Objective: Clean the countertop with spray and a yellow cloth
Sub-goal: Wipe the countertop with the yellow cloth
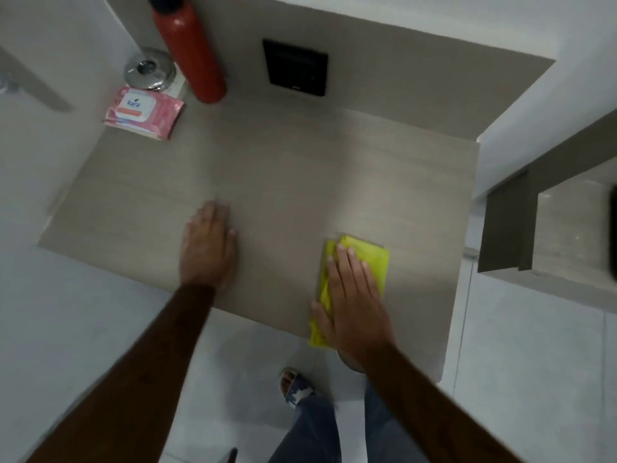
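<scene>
Countertop [267, 182], grey, wiping under way. Our right hand [354, 295] lies flat, fingers spread, pressing the yellow cloth [374, 259] at the near edge; our left hand [208, 245], open and empty, braces. No spray in view.

Back left corner: red bottle [188, 50] upright, round metal lid [150, 70] just beside it on its left, pink Kara wipes pack [144, 112] lying flat in front of the lid. Black switch panel [294, 67] on rear wall, right of the bottle. Sandalled foot [293, 385] on pale floor tiles [83, 315] below.
</scene>
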The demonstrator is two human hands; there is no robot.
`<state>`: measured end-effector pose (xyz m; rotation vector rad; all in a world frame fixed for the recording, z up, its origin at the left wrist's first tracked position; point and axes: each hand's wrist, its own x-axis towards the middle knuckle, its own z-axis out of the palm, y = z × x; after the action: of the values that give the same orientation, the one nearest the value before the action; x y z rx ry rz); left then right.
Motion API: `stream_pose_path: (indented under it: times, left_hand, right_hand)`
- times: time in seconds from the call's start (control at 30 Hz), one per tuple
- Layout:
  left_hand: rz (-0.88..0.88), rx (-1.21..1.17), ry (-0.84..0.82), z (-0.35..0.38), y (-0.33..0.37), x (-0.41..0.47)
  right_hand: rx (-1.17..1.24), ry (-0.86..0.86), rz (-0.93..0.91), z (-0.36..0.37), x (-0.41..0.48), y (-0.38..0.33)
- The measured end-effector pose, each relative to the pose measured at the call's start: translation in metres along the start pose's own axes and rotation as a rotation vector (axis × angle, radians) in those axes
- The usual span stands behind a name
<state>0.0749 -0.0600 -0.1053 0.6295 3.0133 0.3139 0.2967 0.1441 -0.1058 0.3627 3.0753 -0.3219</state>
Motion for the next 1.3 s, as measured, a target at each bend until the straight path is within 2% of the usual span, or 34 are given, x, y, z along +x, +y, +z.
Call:
stream_pose_path:
  times: [0.1, 0.2, 0.37, 0.5, 0.57, 0.7, 0.9, 1.03, 1.17, 1.3]
  left_hand:
    - [-0.28, 0.117, 0.101, -0.008, -0.048, -0.012]
    - [-0.409, 0.118, 0.124, -0.008, -0.062, -0.011]
    - [-0.407, 0.153, 0.158, 0.0, -0.066, -0.011]
    - [-0.398, 0.159, 0.171, 0.003, -0.07, -0.009]
    - [-0.395, 0.144, 0.179, 0.003, -0.069, -0.01]
    - [-0.383, 0.126, 0.199, 0.005, -0.072, -0.011]
    - [-0.395, 0.114, 0.213, 0.01, -0.077, -0.01]
    - [-0.4, 0.124, 0.213, 0.011, -0.077, -0.008]
    - [-0.406, 0.123, 0.2, 0.01, -0.076, -0.009]
    - [-0.412, 0.117, 0.18, 0.008, -0.075, -0.009]
  right_hand:
    - [-0.05, -0.036, 0.044, 0.005, -0.036, 0.008]
    - [-0.065, -0.024, 0.073, 0.009, -0.021, 0.002]
    - [-0.013, -0.003, -0.019, 0.009, 0.085, -0.037]
    - [-0.002, -0.048, -0.255, 0.008, 0.173, -0.089]
    - [-0.026, -0.057, -0.314, 0.008, 0.199, -0.105]
    - [0.018, -0.031, -0.217, 0.009, 0.248, -0.118]
    - [0.034, 0.032, 0.104, 0.0, 0.34, -0.118]
    - [0.051, 0.075, 0.278, 0.001, 0.369, -0.126]
    - [0.035, 0.056, 0.264, -0.002, 0.363, -0.133]
    - [0.003, 0.001, 0.081, 0.002, 0.335, -0.154]
